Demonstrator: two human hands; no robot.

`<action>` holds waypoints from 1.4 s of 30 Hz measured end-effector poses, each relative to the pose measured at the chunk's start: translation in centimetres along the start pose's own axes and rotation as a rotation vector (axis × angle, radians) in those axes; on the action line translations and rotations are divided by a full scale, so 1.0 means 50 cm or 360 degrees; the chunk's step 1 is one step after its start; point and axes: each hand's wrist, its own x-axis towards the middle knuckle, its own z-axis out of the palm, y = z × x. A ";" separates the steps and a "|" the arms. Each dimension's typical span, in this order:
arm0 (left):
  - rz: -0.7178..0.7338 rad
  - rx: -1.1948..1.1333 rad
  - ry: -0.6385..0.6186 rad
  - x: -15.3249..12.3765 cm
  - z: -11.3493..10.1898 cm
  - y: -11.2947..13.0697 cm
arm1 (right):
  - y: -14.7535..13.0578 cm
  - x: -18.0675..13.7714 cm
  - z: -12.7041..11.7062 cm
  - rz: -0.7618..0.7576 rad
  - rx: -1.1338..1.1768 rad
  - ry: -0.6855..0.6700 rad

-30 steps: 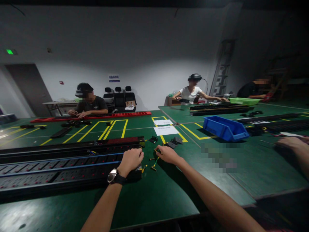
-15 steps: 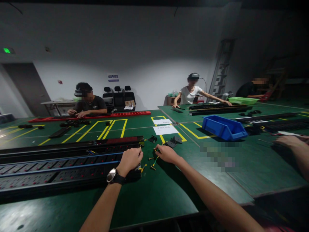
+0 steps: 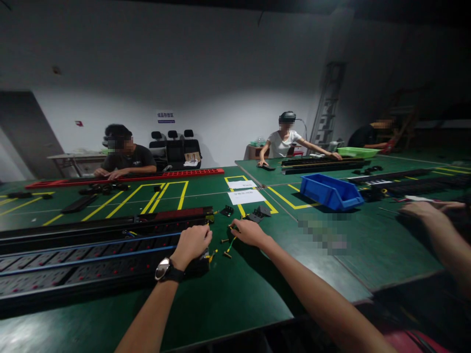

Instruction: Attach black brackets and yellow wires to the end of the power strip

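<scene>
Long black power strips [image 3: 73,282] with rows of sockets and red dots lie side by side at the left, a blue line running along them. My left hand [image 3: 193,241], a watch on its wrist, lies over their right end with curled fingers; what its fingertips grip is hidden. Just right of that end, my right hand [image 3: 248,232] pinches at a thin green-yellow wire [image 3: 231,243], the tips partly hidden. Brass-coloured screw-like pieces [image 3: 227,254] lie below it. Black angled brackets [image 3: 258,214] sit right behind the right hand.
Paper sheets [image 3: 246,196] lie beyond the brackets. Farther right stands a blue bin [image 3: 329,192], with a green tray [image 3: 357,152] behind it. A co-worker's hand [image 3: 423,211] reaches in at the right. Across the table, people work at a red rail [image 3: 128,177] and black rails [image 3: 324,165].
The whole view has shifted a little to the left as the camera turned right. Both my hands keep nearly the same place at the strips' end.
</scene>
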 end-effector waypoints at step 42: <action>-0.0060 -0.0168 -0.0009 -0.002 -0.013 -0.001 | -0.112 -0.004 0.019 -0.0419 0.1477 0.0219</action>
